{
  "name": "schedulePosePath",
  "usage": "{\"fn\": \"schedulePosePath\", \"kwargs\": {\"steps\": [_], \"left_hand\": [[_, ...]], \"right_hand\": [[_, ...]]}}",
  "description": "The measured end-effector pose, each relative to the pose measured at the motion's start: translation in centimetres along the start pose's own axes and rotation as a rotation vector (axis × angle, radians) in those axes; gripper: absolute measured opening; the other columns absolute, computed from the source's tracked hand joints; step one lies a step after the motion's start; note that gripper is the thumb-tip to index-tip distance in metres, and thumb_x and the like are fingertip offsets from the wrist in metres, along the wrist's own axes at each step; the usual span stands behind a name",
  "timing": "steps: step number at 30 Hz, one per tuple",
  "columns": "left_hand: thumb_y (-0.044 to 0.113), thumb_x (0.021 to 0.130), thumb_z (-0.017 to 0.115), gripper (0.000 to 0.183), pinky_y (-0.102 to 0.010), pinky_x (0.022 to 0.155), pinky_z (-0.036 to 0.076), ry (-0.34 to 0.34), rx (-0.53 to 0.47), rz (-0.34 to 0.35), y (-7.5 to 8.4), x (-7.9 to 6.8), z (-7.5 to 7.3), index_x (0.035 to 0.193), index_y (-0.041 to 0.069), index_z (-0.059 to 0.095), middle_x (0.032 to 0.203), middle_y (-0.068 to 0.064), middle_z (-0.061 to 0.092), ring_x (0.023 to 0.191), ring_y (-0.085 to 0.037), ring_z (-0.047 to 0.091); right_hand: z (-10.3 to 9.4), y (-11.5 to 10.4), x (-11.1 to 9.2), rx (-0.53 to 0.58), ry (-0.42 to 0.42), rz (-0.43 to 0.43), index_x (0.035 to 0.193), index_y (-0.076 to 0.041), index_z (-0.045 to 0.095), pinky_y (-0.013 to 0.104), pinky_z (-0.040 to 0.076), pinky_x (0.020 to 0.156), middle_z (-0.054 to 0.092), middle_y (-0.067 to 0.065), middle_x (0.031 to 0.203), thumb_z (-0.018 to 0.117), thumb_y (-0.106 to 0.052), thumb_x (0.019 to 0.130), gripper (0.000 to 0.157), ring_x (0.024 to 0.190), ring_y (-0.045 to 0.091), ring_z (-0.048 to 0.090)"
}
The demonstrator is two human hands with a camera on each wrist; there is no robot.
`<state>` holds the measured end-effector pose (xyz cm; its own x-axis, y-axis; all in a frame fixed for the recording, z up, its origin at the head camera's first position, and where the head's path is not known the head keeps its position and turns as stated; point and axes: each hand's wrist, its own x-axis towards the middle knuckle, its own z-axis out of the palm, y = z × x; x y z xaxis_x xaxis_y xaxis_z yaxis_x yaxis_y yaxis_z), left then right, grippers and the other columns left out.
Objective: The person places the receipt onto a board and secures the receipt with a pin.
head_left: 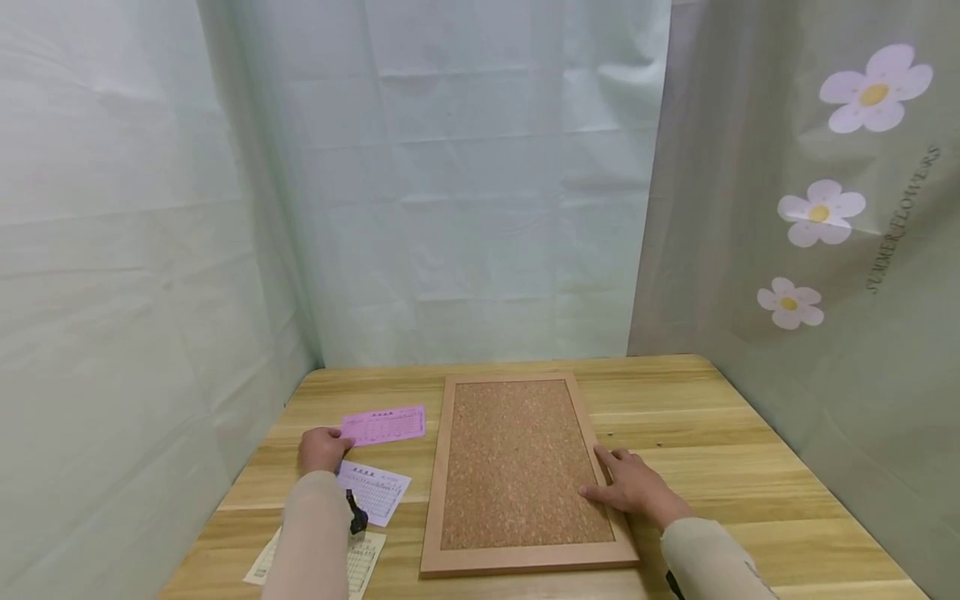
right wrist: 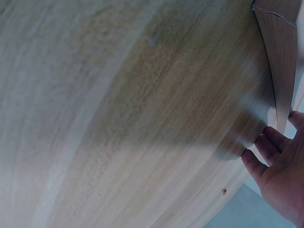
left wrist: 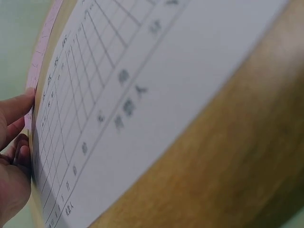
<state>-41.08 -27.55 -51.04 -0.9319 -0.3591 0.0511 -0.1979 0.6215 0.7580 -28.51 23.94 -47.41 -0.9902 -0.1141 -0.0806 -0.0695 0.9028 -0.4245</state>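
Note:
My left hand (head_left: pixel 322 451) is at the left end of a pink printed slip (head_left: pixel 384 425), pinching its edge between thumb and fingers. In the left wrist view, the fingers (left wrist: pixel 18 107) meet the pink slip (left wrist: pixel 42 47). Just below lies a white printed slip (head_left: pixel 372 493), partly behind the left wrist. My right hand (head_left: pixel 633 485) rests at the right side of a wood-framed cork board (head_left: pixel 525 467), thumb over the frame. Its other fingers (right wrist: pixel 255 166) are loosely spread beside the frame (right wrist: pixel 280 52), tips down at the table.
A cream printed slip (head_left: pixel 366 565) lies near the front left, partly under the left forearm. Tiny bits (head_left: pixel 659 444) lie on the wooden table (head_left: pixel 720 500) right of the board. Pale curtains (head_left: pixel 480 208) enclose the table at the back and sides.

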Motion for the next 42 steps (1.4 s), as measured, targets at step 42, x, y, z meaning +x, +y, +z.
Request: {"fn": "schedulePosePath", "kwargs": {"steps": [42], "left_hand": [[0.008,0.093,0.061,0.04,-0.059,0.104,0.034,0.001,0.03,0.02,2.2,-0.7,-1.5,0.124,-0.017,0.056,0.128,-0.038,0.052,0.121,-0.053,0.046]], "right_hand": [[0.1,0.4,0.1,-0.002,-0.007,-0.008,0.15,-0.004,0.04,0.064,0.04,0.096,0.044,0.029,0.141,0.069,-0.06,0.085,0.09,0.129,0.052,0.041]]}}
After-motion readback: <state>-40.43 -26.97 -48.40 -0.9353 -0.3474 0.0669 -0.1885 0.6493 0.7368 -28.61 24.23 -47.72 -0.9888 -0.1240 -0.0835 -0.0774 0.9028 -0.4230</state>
